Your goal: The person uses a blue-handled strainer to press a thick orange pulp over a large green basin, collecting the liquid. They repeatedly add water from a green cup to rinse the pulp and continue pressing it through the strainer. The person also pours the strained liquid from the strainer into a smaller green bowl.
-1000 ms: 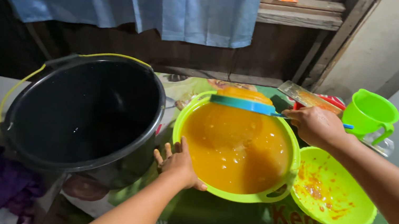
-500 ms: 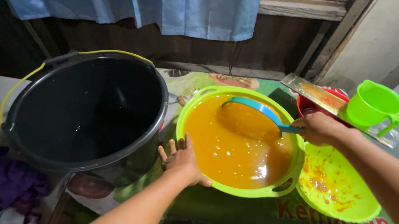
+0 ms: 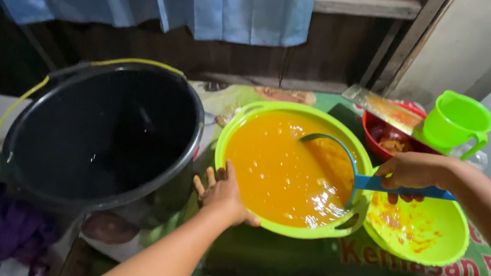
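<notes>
A lime green bowl (image 3: 235, 126) stands in the middle, filled with orange-yellow liquid (image 3: 273, 169). My left hand (image 3: 224, 192) rests against its near left rim, fingers spread. My right hand (image 3: 416, 174) grips the handle of a blue ladle (image 3: 347, 157) whose cup dips into the liquid at the bowl's right side. Left of the bowl stands a big black bucket (image 3: 105, 132) with a yellow handle. Its inside is dark and I cannot tell what it holds.
A smaller lime green bowl (image 3: 433, 237) smeared with red-orange sauce sits right of the big one. Behind it are a red bowl (image 3: 383, 137) with food, a green cup (image 3: 458, 122) and a packet. Blue curtain at the back, green printed sack under the bowls, cloth at lower left.
My right hand has swung the blue ladle from the bowl's far rim down into the liquid at the right side. My left hand stays on the near rim.
</notes>
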